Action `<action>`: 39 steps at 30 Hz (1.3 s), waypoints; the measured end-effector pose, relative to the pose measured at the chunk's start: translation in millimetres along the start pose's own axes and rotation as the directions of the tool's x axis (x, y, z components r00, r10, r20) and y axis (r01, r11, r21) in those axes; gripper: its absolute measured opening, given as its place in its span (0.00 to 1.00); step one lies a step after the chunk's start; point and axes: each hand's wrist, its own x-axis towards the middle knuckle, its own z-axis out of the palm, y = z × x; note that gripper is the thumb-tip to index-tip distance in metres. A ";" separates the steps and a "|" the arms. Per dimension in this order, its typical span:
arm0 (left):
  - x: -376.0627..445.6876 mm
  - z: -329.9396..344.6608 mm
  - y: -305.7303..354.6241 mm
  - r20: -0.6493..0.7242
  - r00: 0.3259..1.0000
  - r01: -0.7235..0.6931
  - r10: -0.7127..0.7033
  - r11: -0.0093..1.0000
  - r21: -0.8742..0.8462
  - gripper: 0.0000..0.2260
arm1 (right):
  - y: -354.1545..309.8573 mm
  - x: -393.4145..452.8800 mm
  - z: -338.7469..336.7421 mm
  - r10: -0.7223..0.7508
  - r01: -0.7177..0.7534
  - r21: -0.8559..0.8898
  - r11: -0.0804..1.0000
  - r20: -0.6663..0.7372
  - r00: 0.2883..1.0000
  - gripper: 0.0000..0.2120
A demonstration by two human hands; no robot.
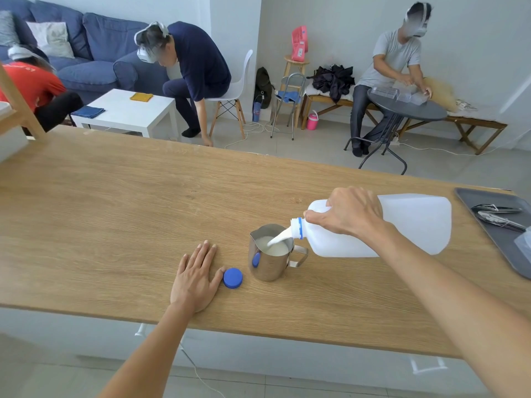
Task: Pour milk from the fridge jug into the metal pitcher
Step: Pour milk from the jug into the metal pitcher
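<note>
A white plastic milk jug (413,225) is tipped almost level above the wooden table (115,202), its mouth over the metal pitcher (271,264). My right hand (352,212) grips the jug by its handle near the neck. A stream of milk (280,239) runs from the mouth into the pitcher, which stands upright and holds milk. My left hand (195,275) lies flat on the table with fingers apart, left of the pitcher. The jug's blue cap (233,278) rests on the table by my left thumb.
A dark tray (471,202) with metal tongs sits at the table's right end. Beyond the table's far edge are three seated people, a white low table, a sofa, chairs and a round dark table.
</note>
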 end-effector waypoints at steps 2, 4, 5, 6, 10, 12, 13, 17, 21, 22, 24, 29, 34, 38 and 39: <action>0.1 0.1 -0.3 -0.001 1.000 0.000 0.000 1.000 0.000 0.35 | 0.1 0.4 -0.2 0.000 0.000 0.002 1.000 -0.005 1.000 0.30; 0.2 0.6 -0.5 0.000 1.000 -0.001 0.001 1.000 0.006 0.35 | 0.4 1.0 -0.1 0.001 -0.001 0.006 1.000 -0.012 1.000 0.30; 0.1 0.8 -0.7 -0.001 1.000 -0.002 0.002 1.000 0.009 0.36 | 0.5 1.2 0.0 0.000 0.000 0.010 1.000 -0.018 1.000 0.30; 0.0 1.1 -0.8 -0.007 1.000 -0.004 0.004 1.000 0.007 0.37 | 0.7 1.5 0.5 -0.003 0.003 0.013 1.000 -0.025 1.000 0.30; 0.2 2.0 -1.6 -0.017 1.000 -0.007 0.007 1.000 -0.007 0.38 | 1.5 2.4 2.8 -0.005 0.006 0.023 1.000 -0.045 0.999 0.30; 0.0 1.5 -1.2 -0.016 1.000 -0.008 0.008 1.000 -0.003 0.37 | 1.5 1.6 1.8 -0.002 0.002 0.022 1.000 -0.036 0.999 0.30; -0.1 1.5 -1.1 -0.016 1.000 -0.008 0.008 1.000 -0.002 0.36 | 1.4 1.4 1.5 -0.004 0.004 0.018 1.000 -0.033 0.999 0.30; 0.1 1.7 -0.9 -0.015 1.000 -0.005 0.005 1.000 -0.003 0.34 | 1.3 1.4 1.5 -0.013 0.013 0.017 1.000 -0.034 0.999 0.30; -0.1 1.7 -1.3 -0.015 1.000 -0.005 0.005 1.000 -0.003 0.34 | 1.3 1.1 1.6 -0.018 0.019 0.013 1.000 -0.046 0.999 0.30; -0.1 1.9 -1.2 -0.016 1.000 -0.006 0.006 1.000 -0.008 0.34 | 1.3 1.1 1.6 -0.021 0.021 0.009 1.000 -0.045 0.999 0.30; 0.0 1.8 -1.0 -0.014 1.000 -0.007 0.007 1.000 -0.008 0.34 | 1.1 1.2 1.0 -0.025 0.025 0.002 1.000 -0.034 0.999 0.30; 0.1 1.1 -0.4 -0.008 1.000 -0.001 0.001 1.000 0.002 0.34 | 1.2 0.7 -1.0 -0.024 0.024 -0.010 1.000 -0.016 1.000 0.29; -0.3 0.1 -0.3 -0.004 1.000 -0.003 0.003 1.000 -0.002 0.35 | 1.2 1.7 -1.9 -0.035 0.035 -0.015 0.999 -0.018 0.999 0.29; -0.6 -0.7 0.5 -0.012 1.000 -0.003 0.003 1.000 -0.009 0.35 | -0.2 2.0 -2.6 -0.045 0.044 -0.041 0.998 -0.011 0.999 0.29; -0.6 -1.0 0.6 -0.014 1.000 -0.003 0.003 1.000 -0.009 0.35 | -0.7 1.9 -2.8 -0.049 0.048 -0.047 0.998 -0.009 0.999 0.29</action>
